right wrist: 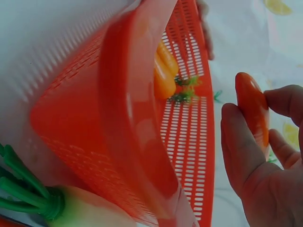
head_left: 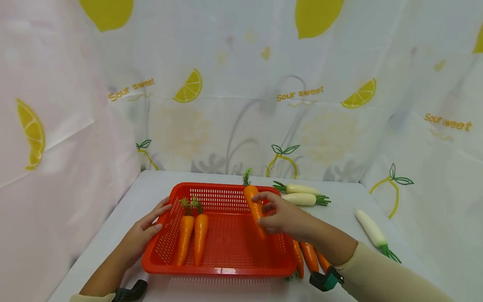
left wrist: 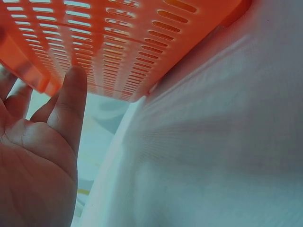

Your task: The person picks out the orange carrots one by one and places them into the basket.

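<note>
A red plastic basket (head_left: 226,270) with slotted walls stands on the white table. Two carrots with green tops, a left carrot (head_left: 185,241) and a right carrot (head_left: 201,239), lie side by side in its left half. My right hand (head_left: 284,214) pinches another carrot (head_left: 252,199) over the basket's right side, its leafy top pointing up and away. In the right wrist view that held carrot (right wrist: 253,106) sits between thumb and fingers. On the basket's left rim rests my left hand (head_left: 145,228), and its fingers touch the outer wall in the left wrist view.
Several more carrots (head_left: 309,256) lie right of the basket, partly under my right forearm. Two white radishes (head_left: 302,199) lie behind its far right corner, and another white radish (head_left: 371,228) lies farther right. Lemon-printed cloth (head_left: 241,126) walls the table at the back and sides.
</note>
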The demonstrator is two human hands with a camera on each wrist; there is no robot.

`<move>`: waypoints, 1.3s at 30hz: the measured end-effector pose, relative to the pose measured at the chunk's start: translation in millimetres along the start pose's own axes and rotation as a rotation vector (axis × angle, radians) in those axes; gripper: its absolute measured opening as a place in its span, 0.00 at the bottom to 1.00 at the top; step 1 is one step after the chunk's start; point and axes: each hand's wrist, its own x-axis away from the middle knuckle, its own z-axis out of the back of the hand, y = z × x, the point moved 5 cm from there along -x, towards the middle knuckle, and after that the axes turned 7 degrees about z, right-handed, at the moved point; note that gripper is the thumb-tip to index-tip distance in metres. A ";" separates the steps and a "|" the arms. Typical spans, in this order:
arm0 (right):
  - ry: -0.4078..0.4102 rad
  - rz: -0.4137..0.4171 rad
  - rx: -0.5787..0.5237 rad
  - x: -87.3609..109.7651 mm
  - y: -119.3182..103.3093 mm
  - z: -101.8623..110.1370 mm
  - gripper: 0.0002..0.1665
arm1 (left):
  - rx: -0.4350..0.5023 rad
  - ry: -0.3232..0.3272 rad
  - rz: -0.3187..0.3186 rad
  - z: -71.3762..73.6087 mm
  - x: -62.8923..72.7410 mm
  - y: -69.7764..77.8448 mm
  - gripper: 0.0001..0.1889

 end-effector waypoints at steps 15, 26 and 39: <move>-0.094 -0.051 0.009 -17.9 -6.3 -19.2 0.35 | -0.004 -0.001 -0.026 1.5 -1.4 -2.8 0.28; -0.135 -0.043 -0.041 -40.0 -6.2 -27.0 0.29 | 0.023 0.006 0.001 -0.4 -0.2 -3.3 0.28; -0.266 -0.076 -0.036 -52.6 0.0 -40.6 0.26 | -0.004 0.020 0.007 -0.4 -1.1 -4.6 0.29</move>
